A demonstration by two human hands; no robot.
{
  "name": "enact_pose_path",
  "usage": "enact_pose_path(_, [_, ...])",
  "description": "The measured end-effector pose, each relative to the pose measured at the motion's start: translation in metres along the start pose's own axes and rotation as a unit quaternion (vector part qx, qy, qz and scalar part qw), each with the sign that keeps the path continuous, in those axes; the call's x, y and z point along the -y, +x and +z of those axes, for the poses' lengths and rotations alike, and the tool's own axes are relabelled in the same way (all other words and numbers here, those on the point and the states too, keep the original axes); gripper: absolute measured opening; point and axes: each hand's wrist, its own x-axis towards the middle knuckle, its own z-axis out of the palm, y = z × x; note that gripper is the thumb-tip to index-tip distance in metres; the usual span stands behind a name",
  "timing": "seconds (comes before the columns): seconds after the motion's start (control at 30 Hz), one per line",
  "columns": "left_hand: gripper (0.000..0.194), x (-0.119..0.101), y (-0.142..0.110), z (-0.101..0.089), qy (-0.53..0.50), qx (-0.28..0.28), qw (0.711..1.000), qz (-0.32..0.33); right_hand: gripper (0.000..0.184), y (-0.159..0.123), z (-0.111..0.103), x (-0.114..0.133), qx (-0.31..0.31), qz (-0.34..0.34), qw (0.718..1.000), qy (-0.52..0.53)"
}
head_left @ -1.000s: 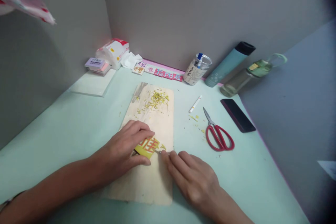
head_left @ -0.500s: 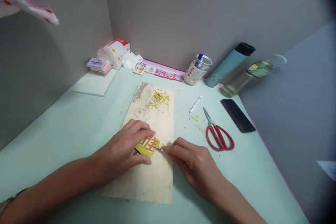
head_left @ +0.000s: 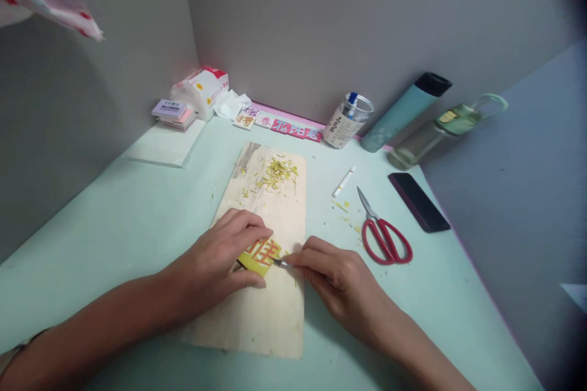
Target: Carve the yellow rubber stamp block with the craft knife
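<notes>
The yellow block (head_left: pixel 262 264) bears red strokes of a character, its left part covered by the left hand (head_left: pixel 232 250), and lies on the near half of a wooden board (head_left: pixel 254 324). On a row of small tiles (head_left: pixel 293 128) along the far wall, one pale tile reads 春; other characters are too small to tell surely. A clear jar (head_left: pixel 342 128) has a white label with dark characters, and a tissue packet (head_left: pixel 199 91) at far left carries red print. The left hand grips the block between thumb and fingers, while the right hand (head_left: pixel 342 284) pinches a thin metal tool (head_left: pixel 281 263), its tip at the block's right edge. Yellow shavings (head_left: pixel 277 172) are heaped on the board's far end. Right of the board lie a white stick (head_left: pixel 343 182), red-handled scissors (head_left: pixel 387 244) and a dark phone (head_left: pixel 419 201); behind them a teal bottle (head_left: pixel 398 116) and a green-lidded bottle (head_left: pixel 413 148) lean at the wall. The board's right edge runs beside the right hand's fingertips, the scissors just beyond that hand. Broad pale-green tabletop (head_left: pixel 114 214) stretches left of the board, up to the grey wall.
</notes>
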Motion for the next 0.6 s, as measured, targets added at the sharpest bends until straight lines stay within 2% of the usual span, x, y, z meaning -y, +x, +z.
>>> enact_pose_path(0.1, [0.05,0.0,0.0,0.0,0.002,0.001,1.0,0.0,0.027,0.0,0.003,-0.003,-0.007,-0.023,0.999,-0.022])
enact_pose_path(0.17, [0.051,0.0,0.0,-0.001,0.0,0.004,1.0,0.002,0.028,-0.002,0.006,-0.007,-0.038,-0.071,0.993,-0.084])
enact_pose_path(0.27, [0.052,0.0,-0.001,-0.002,-0.004,0.004,1.0,0.004,0.031,-0.006,0.01,-0.011,-0.101,-0.172,0.958,-0.205])
enact_pose_path(0.4, [0.054,-0.001,0.0,-0.001,-0.004,-0.001,1.0,0.005,0.027,-0.01,0.01,-0.009,-0.1,-0.258,0.909,-0.312])
enact_pose_path(0.5, [0.055,-0.001,0.0,-0.002,-0.005,0.004,1.0,0.006,0.025,-0.011,0.008,-0.008,-0.105,-0.288,0.884,-0.353])
enact_pose_path(0.6, [0.054,-0.001,0.0,-0.002,-0.005,0.009,1.0,0.002,0.026,-0.011,0.012,-0.009,-0.118,-0.254,0.902,-0.329])
